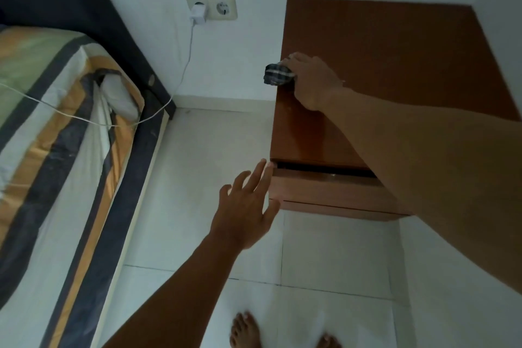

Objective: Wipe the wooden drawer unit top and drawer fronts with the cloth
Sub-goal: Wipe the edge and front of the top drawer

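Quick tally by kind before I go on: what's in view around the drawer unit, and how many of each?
Drawer unit: 1
Checked cloth: 1
Hands: 2, the right hand and the left hand
Bare feet: 2, and
Bed: 1
Double wall socket: 1
Charger with cable: 1
Total: 9

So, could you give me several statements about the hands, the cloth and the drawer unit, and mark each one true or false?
1. The right hand holds the cloth at the left edge of the unit top. True.
2. The left hand also grips a cloth. False: it is open and holds nothing, fingers spread near the top drawer.
3. The top drawer is slightly open. True: a dark gap shows under the top.
4. Both sockets of the wall outlet are free. False: a white charger is plugged into the left one.
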A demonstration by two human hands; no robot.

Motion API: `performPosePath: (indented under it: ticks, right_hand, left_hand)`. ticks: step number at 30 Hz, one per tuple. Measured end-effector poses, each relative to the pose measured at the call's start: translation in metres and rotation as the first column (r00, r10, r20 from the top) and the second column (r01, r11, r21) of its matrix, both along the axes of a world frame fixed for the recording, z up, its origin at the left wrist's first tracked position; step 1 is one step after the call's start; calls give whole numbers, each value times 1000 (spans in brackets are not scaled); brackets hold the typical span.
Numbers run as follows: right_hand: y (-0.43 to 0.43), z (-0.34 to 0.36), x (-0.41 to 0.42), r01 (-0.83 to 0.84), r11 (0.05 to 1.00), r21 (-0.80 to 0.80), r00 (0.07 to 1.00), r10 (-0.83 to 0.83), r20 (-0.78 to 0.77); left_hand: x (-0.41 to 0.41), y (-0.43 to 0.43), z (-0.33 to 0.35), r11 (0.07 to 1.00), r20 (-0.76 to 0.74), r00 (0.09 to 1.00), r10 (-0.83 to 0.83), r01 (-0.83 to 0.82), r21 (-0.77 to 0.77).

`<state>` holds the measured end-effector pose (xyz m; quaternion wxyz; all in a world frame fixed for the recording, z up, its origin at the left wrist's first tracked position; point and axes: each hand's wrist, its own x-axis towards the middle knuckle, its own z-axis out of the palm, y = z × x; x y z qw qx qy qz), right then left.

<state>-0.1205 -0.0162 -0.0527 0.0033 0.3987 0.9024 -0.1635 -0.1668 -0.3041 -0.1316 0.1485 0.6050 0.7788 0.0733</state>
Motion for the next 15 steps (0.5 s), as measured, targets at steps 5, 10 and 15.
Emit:
performPosePath:
  ticks: [5,10,15]
  right_hand:
    - [-5,-17,-1,-60,996,-70,987,70,145]
    - [-29,-14,37,-218,974,-60,967,224,124]
    - [-70,-11,68,-255,964,-81,966,258,28]
  left_hand:
    - [-2,1,6,996,-66,998,13,-19,-88]
    - [4,5,17,984,-66,997,48,-58,-169]
    - [13,8,26,966,-54,993,100,-110,-232]
